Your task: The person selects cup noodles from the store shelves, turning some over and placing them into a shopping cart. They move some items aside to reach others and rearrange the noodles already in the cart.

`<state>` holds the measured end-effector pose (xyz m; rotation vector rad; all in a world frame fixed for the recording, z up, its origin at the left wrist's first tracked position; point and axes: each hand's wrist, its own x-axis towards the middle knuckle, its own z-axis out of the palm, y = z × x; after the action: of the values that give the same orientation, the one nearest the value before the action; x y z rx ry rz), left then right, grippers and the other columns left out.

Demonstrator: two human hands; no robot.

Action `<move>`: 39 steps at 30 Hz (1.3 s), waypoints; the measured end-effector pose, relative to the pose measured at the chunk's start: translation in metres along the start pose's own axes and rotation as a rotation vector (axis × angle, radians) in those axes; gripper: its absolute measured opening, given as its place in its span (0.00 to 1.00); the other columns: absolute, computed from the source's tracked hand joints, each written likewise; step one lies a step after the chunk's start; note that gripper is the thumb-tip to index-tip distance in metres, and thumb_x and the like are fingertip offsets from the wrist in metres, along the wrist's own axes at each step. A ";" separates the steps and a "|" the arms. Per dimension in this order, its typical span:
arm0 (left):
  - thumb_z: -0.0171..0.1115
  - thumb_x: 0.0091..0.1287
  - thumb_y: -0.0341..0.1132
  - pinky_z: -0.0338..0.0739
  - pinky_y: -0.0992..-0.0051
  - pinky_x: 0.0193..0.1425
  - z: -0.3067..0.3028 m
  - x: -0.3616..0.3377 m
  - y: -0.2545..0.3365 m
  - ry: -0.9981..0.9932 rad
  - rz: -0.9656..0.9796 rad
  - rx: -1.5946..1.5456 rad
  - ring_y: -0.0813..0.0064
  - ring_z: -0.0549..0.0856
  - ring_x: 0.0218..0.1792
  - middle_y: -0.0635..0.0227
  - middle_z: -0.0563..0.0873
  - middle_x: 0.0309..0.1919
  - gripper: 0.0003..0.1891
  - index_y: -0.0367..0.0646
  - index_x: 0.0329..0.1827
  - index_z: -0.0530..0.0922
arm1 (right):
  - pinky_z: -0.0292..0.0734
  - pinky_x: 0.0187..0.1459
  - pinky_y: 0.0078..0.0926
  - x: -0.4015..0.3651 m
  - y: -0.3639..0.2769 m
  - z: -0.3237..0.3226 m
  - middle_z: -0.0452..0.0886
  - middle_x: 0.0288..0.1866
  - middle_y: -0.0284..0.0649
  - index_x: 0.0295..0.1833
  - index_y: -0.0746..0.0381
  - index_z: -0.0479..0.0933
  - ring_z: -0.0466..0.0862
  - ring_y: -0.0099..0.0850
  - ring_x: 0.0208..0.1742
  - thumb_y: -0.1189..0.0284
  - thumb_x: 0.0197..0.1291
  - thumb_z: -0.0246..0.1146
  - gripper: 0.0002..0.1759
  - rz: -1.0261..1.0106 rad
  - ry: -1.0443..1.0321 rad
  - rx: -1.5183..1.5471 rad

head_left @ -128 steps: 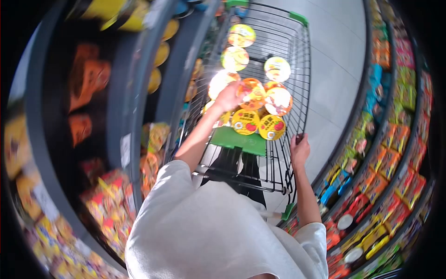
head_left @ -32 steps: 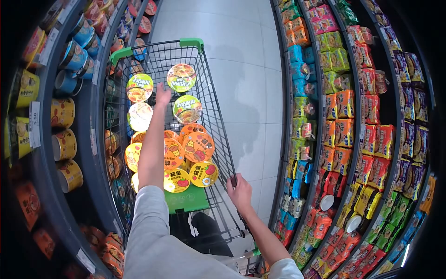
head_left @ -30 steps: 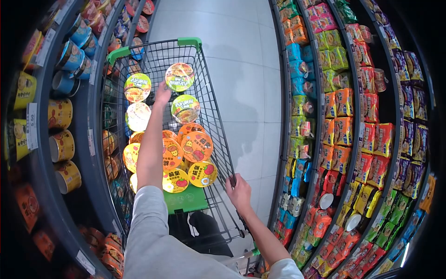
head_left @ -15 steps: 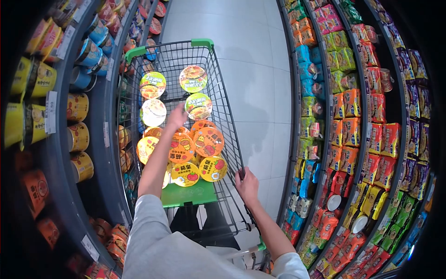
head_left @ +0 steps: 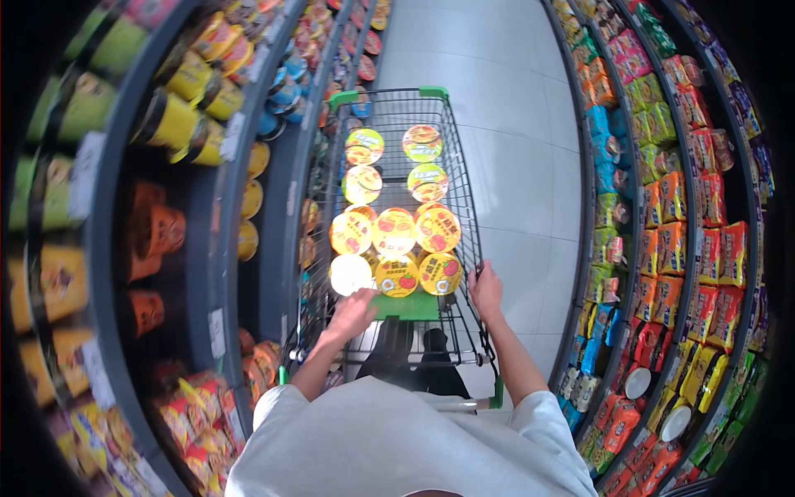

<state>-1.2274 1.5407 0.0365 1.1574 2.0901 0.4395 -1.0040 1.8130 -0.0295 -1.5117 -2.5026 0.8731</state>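
Observation:
A black wire shopping cart (head_left: 469, 199) with green corners stands in front of me. My right hand (head_left: 486, 291) grips its right rim. My left hand (head_left: 354, 315), slightly blurred, is over the near left of the basket with loosely bent fingers and nothing visible in it. Just ahead of it is a yellow-lidded instant noodle cup (head_left: 350, 275), its lid washed out by glare. Beside that are more yellow cups (head_left: 397, 275), with orange-lidded cups (head_left: 394, 233) stacked behind. Farther forward stand green-edged noodle cups (head_left: 427, 182) in two columns.
Shelves of cup noodles (head_left: 189, 116) run close along the left side. On the right, shelves hold bagged noodles (head_left: 664, 240) in many colours. The tiled aisle floor (head_left: 522, 166) extends ahead and along the cart's right. A green flap (head_left: 414, 306) lies at the basket's near end.
My left hand has drawn back from the middle of the basket to its near left. The orange and yellow cups now sit in neater rows. The view has shifted; my right hand stays on the rim.

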 end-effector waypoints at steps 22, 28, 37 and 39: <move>0.53 0.76 0.42 0.68 0.58 0.60 0.113 -0.172 0.059 0.613 -0.197 0.379 0.60 0.78 0.54 0.63 0.83 0.47 0.13 0.46 0.45 0.83 | 0.81 0.55 0.56 -0.051 0.042 -0.012 0.77 0.65 0.60 0.80 0.63 0.47 0.84 0.60 0.56 0.69 0.65 0.65 0.45 -0.202 -0.238 -0.178; 0.52 0.77 0.42 0.68 0.58 0.64 0.133 -0.182 0.073 0.633 -0.265 0.349 0.59 0.77 0.57 0.61 0.82 0.49 0.14 0.45 0.48 0.84 | 0.81 0.58 0.51 -0.057 0.044 -0.022 0.74 0.68 0.59 0.81 0.64 0.46 0.85 0.57 0.58 0.63 0.65 0.70 0.50 -0.250 -0.293 -0.247; 0.51 0.77 0.44 0.68 0.59 0.63 0.142 -0.200 0.079 0.613 -0.368 0.417 0.59 0.78 0.54 0.60 0.83 0.47 0.16 0.46 0.48 0.85 | 0.81 0.62 0.49 -0.075 0.054 -0.020 0.74 0.69 0.61 0.83 0.69 0.36 0.83 0.56 0.62 0.50 0.63 0.70 0.62 -0.246 -0.331 -0.422; 0.51 0.77 0.45 0.68 0.59 0.61 0.146 -0.201 0.078 0.635 -0.392 0.441 0.60 0.79 0.53 0.59 0.84 0.45 0.17 0.46 0.46 0.86 | 0.80 0.63 0.48 -0.086 0.058 -0.021 0.74 0.69 0.62 0.83 0.70 0.36 0.83 0.56 0.63 0.48 0.63 0.70 0.63 -0.217 -0.365 -0.486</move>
<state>-1.0038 1.4091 0.0627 0.8587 3.0061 0.1649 -0.9070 1.7702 -0.0237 -1.2276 -3.2572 0.5735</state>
